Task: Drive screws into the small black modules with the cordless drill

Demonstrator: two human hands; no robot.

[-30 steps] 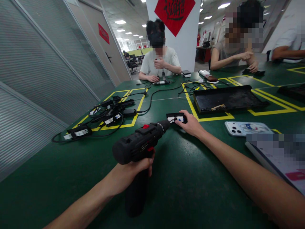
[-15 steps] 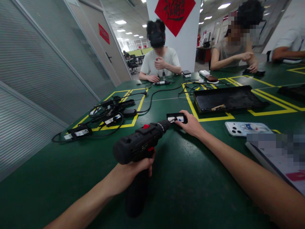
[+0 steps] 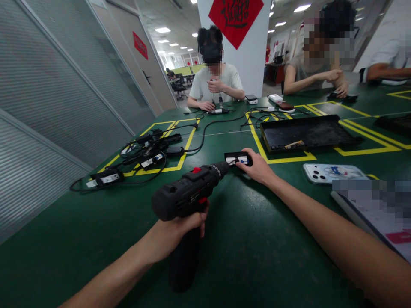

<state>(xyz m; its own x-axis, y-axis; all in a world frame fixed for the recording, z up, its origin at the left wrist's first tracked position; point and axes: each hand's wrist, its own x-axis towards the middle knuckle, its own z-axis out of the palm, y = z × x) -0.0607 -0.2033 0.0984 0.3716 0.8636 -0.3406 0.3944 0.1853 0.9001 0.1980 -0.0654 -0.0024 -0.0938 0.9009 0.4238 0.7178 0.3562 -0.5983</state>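
Note:
My left hand [image 3: 188, 222] is wrapped round the grip of a black cordless drill [image 3: 183, 192] with red switches. The drill slants away to the right, and its bit reaches a small black rectangular case [image 3: 236, 155] on the green table. White labelling or lining shows on the case's near side. My right hand [image 3: 257, 167] grips the right end of this case, thumb in front and fingers behind. Exactly where the bit's tip meets the case is too small to make out.
Tangled black cables and adapters [image 3: 150, 149] lie to the left within yellow tape. Back right stands a black tray [image 3: 308, 132]. A phone [image 3: 334, 173] and a stack of papers [image 3: 375, 218] lie at the right. A co-worker [image 3: 221, 81] sits opposite, another person [image 3: 314, 77] further right.
The drill and both my hands stay almost still, with the bit kept at the black case. Across the table, the co-worker's raised hand has shifted very slightly.

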